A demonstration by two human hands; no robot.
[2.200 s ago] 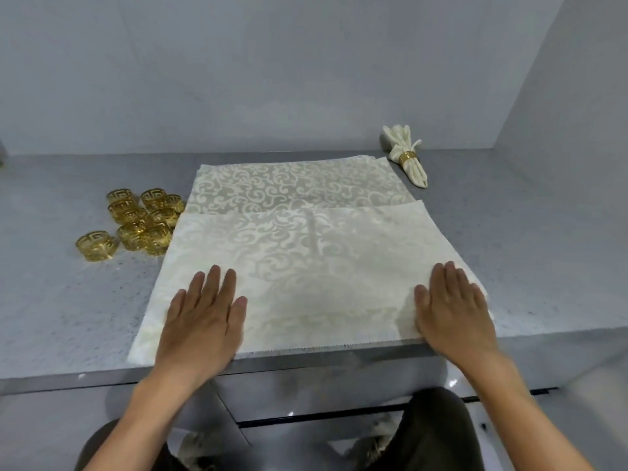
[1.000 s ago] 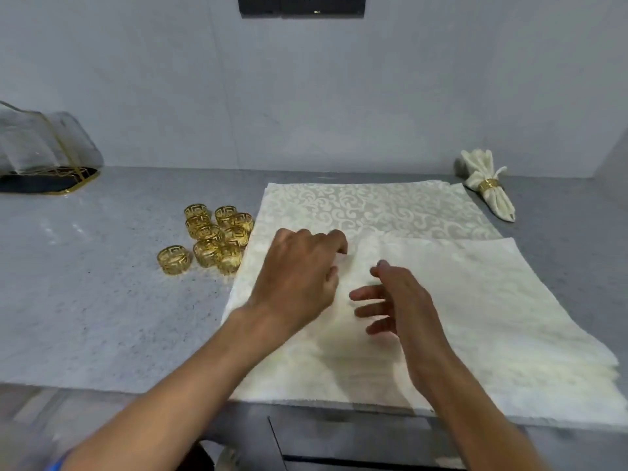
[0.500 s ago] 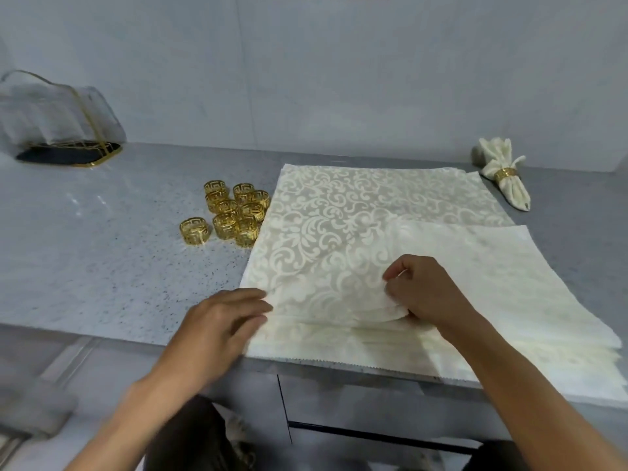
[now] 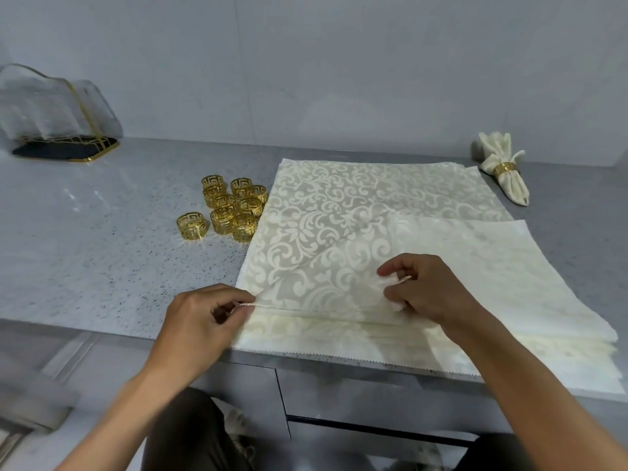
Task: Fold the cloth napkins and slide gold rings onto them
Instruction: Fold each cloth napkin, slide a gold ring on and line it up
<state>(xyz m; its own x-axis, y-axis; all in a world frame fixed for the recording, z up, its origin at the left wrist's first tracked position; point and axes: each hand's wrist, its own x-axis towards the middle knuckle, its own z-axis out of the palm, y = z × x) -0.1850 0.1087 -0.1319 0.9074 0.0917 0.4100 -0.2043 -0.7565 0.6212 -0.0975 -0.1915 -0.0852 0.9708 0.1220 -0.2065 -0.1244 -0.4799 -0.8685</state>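
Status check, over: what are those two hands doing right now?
Left hand and right hand pinch the top napkin. One napkin ringed. Gold rings wait. Nothing blocking.

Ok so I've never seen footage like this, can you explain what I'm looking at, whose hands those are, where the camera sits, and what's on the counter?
There is no machine here: a person wears a camera on the head, looking down at their own hands. The left hand pinches the near left corner of the top cloth napkin, and the right hand pinches a gathered bit of it near the middle. It lies on a stack of napkins on a grey speckled counter. To the left sits a cluster of gold rings; at the far right, a finished napkin already in its ring. A clear holder stands far left.
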